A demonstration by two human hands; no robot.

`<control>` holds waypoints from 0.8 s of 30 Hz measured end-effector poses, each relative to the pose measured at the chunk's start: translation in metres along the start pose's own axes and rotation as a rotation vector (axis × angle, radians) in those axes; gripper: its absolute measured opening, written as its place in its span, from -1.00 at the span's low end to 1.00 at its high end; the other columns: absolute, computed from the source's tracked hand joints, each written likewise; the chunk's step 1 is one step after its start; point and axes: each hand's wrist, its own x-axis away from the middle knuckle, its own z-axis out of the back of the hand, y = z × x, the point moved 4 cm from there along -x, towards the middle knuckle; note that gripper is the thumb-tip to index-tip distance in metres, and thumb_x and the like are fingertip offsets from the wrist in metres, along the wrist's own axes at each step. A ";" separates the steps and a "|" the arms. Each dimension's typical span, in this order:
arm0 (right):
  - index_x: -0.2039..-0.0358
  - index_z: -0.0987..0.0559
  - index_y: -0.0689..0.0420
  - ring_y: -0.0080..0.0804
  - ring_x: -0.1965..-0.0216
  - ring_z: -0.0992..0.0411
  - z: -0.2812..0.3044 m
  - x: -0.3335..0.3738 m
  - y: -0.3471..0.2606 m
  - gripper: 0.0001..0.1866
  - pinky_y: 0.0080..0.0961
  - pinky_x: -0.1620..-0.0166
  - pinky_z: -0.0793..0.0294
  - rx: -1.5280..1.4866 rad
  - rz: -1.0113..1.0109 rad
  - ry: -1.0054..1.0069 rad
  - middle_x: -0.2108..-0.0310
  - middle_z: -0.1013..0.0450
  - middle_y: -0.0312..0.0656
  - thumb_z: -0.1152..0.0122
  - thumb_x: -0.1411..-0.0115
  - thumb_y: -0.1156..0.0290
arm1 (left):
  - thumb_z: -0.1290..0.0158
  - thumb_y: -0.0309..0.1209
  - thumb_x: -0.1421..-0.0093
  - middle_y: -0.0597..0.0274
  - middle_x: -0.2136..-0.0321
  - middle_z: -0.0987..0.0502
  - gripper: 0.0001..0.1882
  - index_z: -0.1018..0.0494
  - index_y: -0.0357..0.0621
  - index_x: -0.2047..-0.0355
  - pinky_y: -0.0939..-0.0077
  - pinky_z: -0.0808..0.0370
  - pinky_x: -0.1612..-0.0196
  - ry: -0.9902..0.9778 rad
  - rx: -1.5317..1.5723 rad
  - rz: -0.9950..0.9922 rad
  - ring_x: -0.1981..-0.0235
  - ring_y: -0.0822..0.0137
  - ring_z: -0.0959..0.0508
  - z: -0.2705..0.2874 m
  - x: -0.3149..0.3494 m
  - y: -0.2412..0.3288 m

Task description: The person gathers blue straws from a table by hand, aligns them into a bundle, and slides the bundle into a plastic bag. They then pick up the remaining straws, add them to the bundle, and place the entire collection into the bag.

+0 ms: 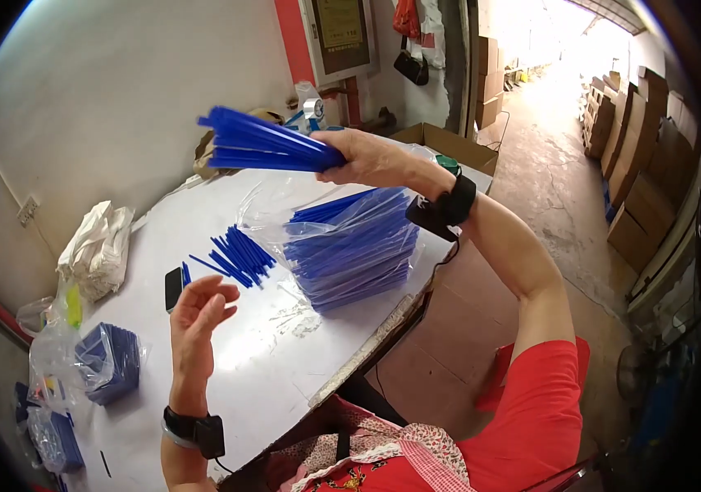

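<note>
A bundle of thin blue plastic sticks (264,148) is gripped at one end by my right hand (367,157), raised above the far part of the table. Beneath that arm stands a clear plastic bag (350,250) packed with a tall stack of similar blue sticks. Over the table's left half, my left hand (201,316) is held up with its fingers loosely curled apart and nothing in them. Just beyond it lie a loose pile of blue sticks (244,256) and a dark phone (173,289). Both wrists carry black strapped devices.
The white table (268,369) has a worn right edge. Bagged blue bundles (108,362) and white folded bags (98,246) sit at the left. An open cardboard box (449,143) stands beyond the table's far end. Flattened cartons (646,156) lean along the passage at right.
</note>
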 end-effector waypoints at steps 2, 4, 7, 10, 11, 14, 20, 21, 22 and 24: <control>0.09 -0.46 0.15 -0.20 0.22 -0.43 0.004 0.007 0.050 -0.65 -0.32 0.07 -0.37 0.300 -0.141 -0.165 0.31 -0.49 -0.14 -0.18 -0.05 0.53 | -0.03 -0.26 -0.25 0.15 0.22 -0.54 -0.65 -0.38 -0.13 0.01 0.45 -0.50 0.12 0.067 0.018 0.063 0.14 0.32 -0.54 0.012 -0.026 -0.012; 0.04 -0.45 0.12 -0.12 0.18 -0.43 0.009 0.025 0.093 -0.59 -0.28 0.02 -0.35 0.389 -0.190 -0.245 0.26 -0.50 -0.10 -0.19 -0.03 0.52 | -0.03 -0.22 -0.25 0.15 0.21 -0.53 -0.63 -0.37 -0.13 0.01 0.46 -0.50 0.13 0.065 -0.010 0.080 0.15 0.33 -0.54 0.015 -0.049 -0.015; -0.08 -0.37 0.14 -0.07 0.04 -0.39 0.003 0.046 0.128 -0.43 -0.33 -0.07 -0.31 0.485 -0.362 -0.477 0.09 -0.47 -0.04 -0.24 0.00 0.46 | -0.03 -0.15 -0.24 0.15 0.17 -0.52 -0.58 -0.36 -0.12 0.00 0.49 -0.49 0.15 0.081 -0.065 0.137 0.17 0.34 -0.54 0.012 -0.077 -0.015; -0.18 -0.27 0.15 -0.07 -0.07 -0.34 0.006 0.044 0.101 -0.28 -0.32 -0.14 -0.27 0.372 -0.282 -0.250 -0.03 -0.39 0.02 -0.28 0.02 0.29 | -0.06 0.12 -0.12 0.08 0.11 -0.47 -0.26 -0.28 -0.22 -0.09 0.51 -0.48 0.23 0.059 -0.370 0.167 0.21 0.31 -0.53 0.005 -0.104 -0.010; -0.22 -0.22 0.15 -0.09 -0.10 -0.32 0.017 0.041 0.082 -0.20 -0.32 -0.16 -0.25 0.450 -0.164 -0.054 -0.05 -0.37 0.04 -0.29 0.03 0.20 | -0.06 0.20 -0.07 0.04 0.10 -0.46 -0.16 -0.25 -0.27 -0.11 0.50 -0.49 0.28 0.059 -0.474 0.164 0.22 0.30 -0.53 0.000 -0.111 -0.005; -0.27 -0.16 0.10 -0.11 -0.09 -0.32 0.059 0.059 0.069 -0.10 -0.19 -0.17 -0.25 0.871 -0.226 0.399 -0.06 -0.36 0.07 -0.27 0.02 0.00 | -0.06 0.20 -0.06 -0.02 0.22 -0.49 -0.14 -0.25 -0.35 -0.08 0.52 -0.50 0.47 0.030 -0.641 0.235 0.36 0.31 -0.56 -0.022 -0.131 0.003; 0.12 -0.48 0.16 -0.48 0.57 -0.44 0.061 0.109 0.143 -0.57 -0.57 0.52 -0.44 0.267 -0.916 0.226 0.51 -0.47 -0.25 -0.21 -0.10 0.14 | -0.08 -0.19 -0.16 0.29 0.67 -0.41 -0.65 -0.44 -0.31 0.39 0.62 -0.39 0.63 -0.131 -0.575 0.273 0.70 0.48 -0.43 -0.047 -0.152 -0.040; 0.18 -0.49 0.16 -0.57 0.64 -0.38 0.055 0.111 0.157 -0.64 -0.64 0.58 -0.37 0.072 -0.848 0.294 0.55 -0.44 -0.29 -0.20 -0.13 0.17 | -0.08 -0.19 -0.16 0.29 0.67 -0.41 -0.65 -0.44 -0.31 0.39 0.62 -0.39 0.63 -0.123 -0.568 0.281 0.70 0.48 -0.43 -0.042 -0.150 -0.041; 0.24 -0.49 0.17 -0.65 0.70 -0.33 0.049 0.109 0.164 -0.69 -0.71 0.65 -0.31 -0.127 -0.776 0.353 0.59 -0.40 -0.34 -0.19 -0.16 0.19 | -0.07 -0.24 -0.17 0.33 0.68 -0.37 -0.70 -0.44 -0.30 0.38 0.63 -0.33 0.66 -0.057 -0.398 0.268 0.72 0.50 -0.38 -0.035 -0.148 -0.040; 0.32 -0.48 0.13 -0.69 0.72 -0.28 0.006 0.052 0.120 -0.79 -0.72 0.67 -0.26 -0.257 -0.633 0.341 0.59 -0.38 -0.38 -0.17 -0.19 0.26 | -0.05 -0.33 -0.18 0.40 0.69 -0.31 -0.78 -0.45 -0.28 0.36 0.64 -0.21 0.72 0.106 -0.082 0.221 0.76 0.55 -0.27 -0.008 -0.141 -0.031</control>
